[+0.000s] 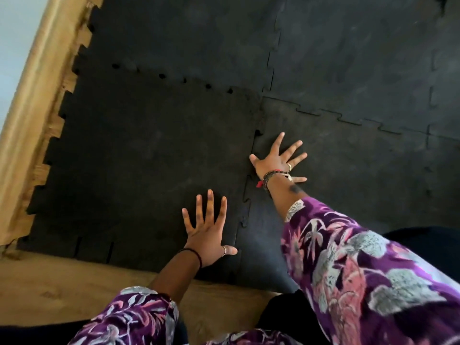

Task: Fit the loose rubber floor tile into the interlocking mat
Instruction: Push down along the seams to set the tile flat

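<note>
Head view: loose tile [149,150] lies at 9 o'clock of frame, on the wood floor [62,282], against the black mat [348,70]. Far seam shows open gaps; right seam partly meshed. Left hand [206,235] spread flat on tile, 6 o'clock. Right hand [278,160] spread flat beside the seam, thumb touching it.

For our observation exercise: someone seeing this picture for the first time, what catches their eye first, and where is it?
First, the two spread bare hands pressed flat on the black mat: the left hand on the loose black rubber tile, the right hand further off, across the toothed seam. Next, the purple floral sleeves at lower right. Then the pale wooden floor along the left and near edges.
</note>
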